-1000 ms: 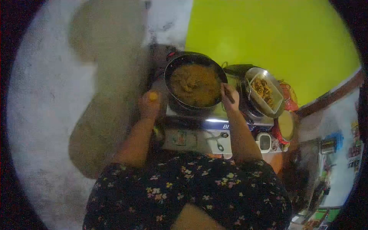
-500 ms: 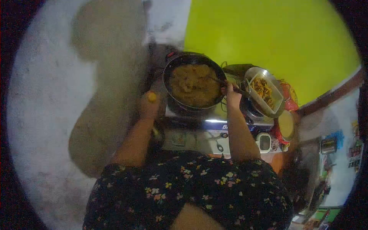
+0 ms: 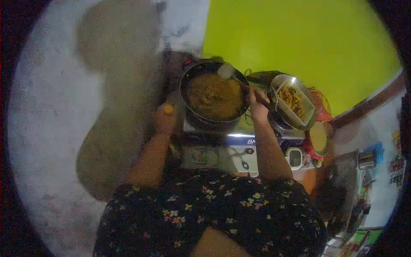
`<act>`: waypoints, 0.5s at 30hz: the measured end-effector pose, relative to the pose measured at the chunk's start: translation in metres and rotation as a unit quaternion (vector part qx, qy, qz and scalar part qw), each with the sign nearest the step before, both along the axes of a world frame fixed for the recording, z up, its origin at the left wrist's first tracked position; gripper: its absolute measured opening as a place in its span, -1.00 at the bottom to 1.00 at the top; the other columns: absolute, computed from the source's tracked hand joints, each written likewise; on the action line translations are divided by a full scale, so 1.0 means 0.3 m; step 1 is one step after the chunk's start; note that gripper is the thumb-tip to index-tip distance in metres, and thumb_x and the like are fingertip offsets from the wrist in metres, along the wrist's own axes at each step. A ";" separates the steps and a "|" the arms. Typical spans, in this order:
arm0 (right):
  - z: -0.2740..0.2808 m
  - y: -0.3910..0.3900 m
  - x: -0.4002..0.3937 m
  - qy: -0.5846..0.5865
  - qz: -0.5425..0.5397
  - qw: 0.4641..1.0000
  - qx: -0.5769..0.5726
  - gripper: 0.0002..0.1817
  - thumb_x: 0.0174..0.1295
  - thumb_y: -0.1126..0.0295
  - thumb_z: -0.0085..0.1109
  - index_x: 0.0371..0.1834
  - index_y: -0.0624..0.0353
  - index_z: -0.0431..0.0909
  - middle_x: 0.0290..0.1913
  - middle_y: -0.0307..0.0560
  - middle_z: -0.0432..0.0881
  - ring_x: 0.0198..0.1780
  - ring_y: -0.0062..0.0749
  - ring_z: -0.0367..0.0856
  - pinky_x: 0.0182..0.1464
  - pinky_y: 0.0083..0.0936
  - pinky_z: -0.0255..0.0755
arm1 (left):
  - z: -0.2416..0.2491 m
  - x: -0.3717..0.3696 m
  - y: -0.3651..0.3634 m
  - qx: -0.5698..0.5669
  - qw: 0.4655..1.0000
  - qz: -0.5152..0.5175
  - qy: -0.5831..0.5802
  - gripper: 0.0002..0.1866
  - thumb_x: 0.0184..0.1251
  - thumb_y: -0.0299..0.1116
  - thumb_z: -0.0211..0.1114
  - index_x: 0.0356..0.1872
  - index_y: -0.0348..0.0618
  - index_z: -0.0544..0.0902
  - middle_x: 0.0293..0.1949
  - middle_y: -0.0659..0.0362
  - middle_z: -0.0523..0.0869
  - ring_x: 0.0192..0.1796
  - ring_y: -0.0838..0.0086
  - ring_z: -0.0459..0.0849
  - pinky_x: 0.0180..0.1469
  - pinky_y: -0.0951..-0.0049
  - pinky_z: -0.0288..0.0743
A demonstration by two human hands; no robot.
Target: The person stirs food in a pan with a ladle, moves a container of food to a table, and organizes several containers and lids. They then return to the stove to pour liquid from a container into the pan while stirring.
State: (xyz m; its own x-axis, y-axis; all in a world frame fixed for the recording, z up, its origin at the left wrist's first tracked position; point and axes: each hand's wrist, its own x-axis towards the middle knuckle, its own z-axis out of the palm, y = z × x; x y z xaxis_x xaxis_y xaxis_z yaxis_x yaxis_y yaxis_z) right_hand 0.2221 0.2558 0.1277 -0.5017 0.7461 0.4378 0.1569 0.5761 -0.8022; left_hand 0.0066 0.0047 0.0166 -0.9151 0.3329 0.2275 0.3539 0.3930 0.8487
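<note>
My right hand (image 3: 257,104) is closed around the dark handle of a ladle (image 3: 227,71). The ladle's pale, rounded head hangs over the far right part of a deep black pan (image 3: 181,92). Brown, saucy food (image 3: 214,96) fills the pan, its details blurred. Left of the pan, my left hand (image 3: 164,120) is closed on a small orange-yellow thing (image 3: 168,109), whose kind I cannot make out. That hand is dim and its fingers are hardly visible.
The pan sits on a stove (image 3: 244,140). To the right, a metal pan (image 3: 309,124) holds a rectangular container (image 3: 295,112) of cooked food. Nearer me are scissors (image 3: 244,163), a white-rimmed box (image 3: 294,158) and a round beige lid (image 3: 319,139). A green wall panel (image 3: 299,38) rises behind.
The ladle's head has come up out of the food to the pan's far right side. My right hand has shifted slightly; my left hand stays nearly in place.
</note>
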 end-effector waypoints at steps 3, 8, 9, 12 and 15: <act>0.036 -0.012 0.010 -0.004 0.058 0.996 0.073 -0.84 0.20 0.38 0.10 -0.22 0.12 0.63 -0.48 -0.16 0.54 -0.42 -0.43 0.55 -0.36 -0.49 0.41 | 0.060 0.019 0.002 -0.051 0.998 0.025 0.018 -0.63 0.16 -0.19 0.38 -0.11 -0.23 0.62 -0.17 0.01 0.68 -0.13 0.23 0.67 -0.04 0.27 0.55; 0.005 0.031 0.057 -0.208 0.048 0.931 0.296 -0.79 0.07 0.48 0.10 -0.20 0.04 0.57 -0.37 -0.01 0.56 -0.26 -0.14 0.59 -0.28 -0.27 0.44 | 0.030 0.007 0.003 -0.032 0.999 0.019 0.016 -0.62 0.15 -0.19 0.40 -0.11 -0.23 0.61 -0.20 0.04 0.70 -0.16 0.28 0.68 -0.07 0.31 0.56; -0.002 0.032 0.066 -0.238 0.045 0.903 0.355 -0.75 0.04 0.50 0.10 -0.17 0.01 0.56 -0.34 0.03 0.57 -0.22 -0.08 0.59 -0.26 -0.22 0.45 | 0.021 0.004 -0.002 -0.037 0.998 0.014 0.039 -0.62 0.15 -0.19 0.40 -0.10 -0.23 0.61 -0.20 0.04 0.70 -0.16 0.28 0.68 -0.07 0.31 0.56; -0.016 0.008 0.110 -0.182 0.030 0.958 0.219 -0.83 0.10 0.46 0.17 -0.22 0.06 0.57 -0.37 0.03 0.59 -0.29 -0.10 0.62 -0.31 -0.30 0.45 | -0.007 -0.003 -0.011 -0.038 0.997 0.015 0.065 -0.61 0.14 -0.19 0.41 -0.09 -0.22 0.60 -0.21 0.04 0.70 -0.16 0.28 0.68 -0.07 0.29 0.55; -0.072 0.020 0.110 -0.084 -0.009 0.994 0.071 -0.85 0.16 0.37 0.22 -0.23 0.13 0.60 -0.40 -0.04 0.63 -0.42 -0.20 0.61 -0.35 -0.36 0.43 | 0.014 0.018 0.002 -0.039 0.998 0.033 0.048 -0.62 0.14 -0.21 0.41 -0.10 -0.22 0.60 -0.21 0.05 0.69 -0.15 0.28 0.67 -0.07 0.30 0.55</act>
State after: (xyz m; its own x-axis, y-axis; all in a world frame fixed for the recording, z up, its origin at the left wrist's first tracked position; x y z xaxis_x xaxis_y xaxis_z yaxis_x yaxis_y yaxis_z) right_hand 0.2549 0.2617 0.1062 -0.5641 0.6920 0.4505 0.2924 0.6776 -0.6748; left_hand 0.0120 0.0053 0.0207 -0.9106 0.2930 0.2915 0.4039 0.4819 0.7775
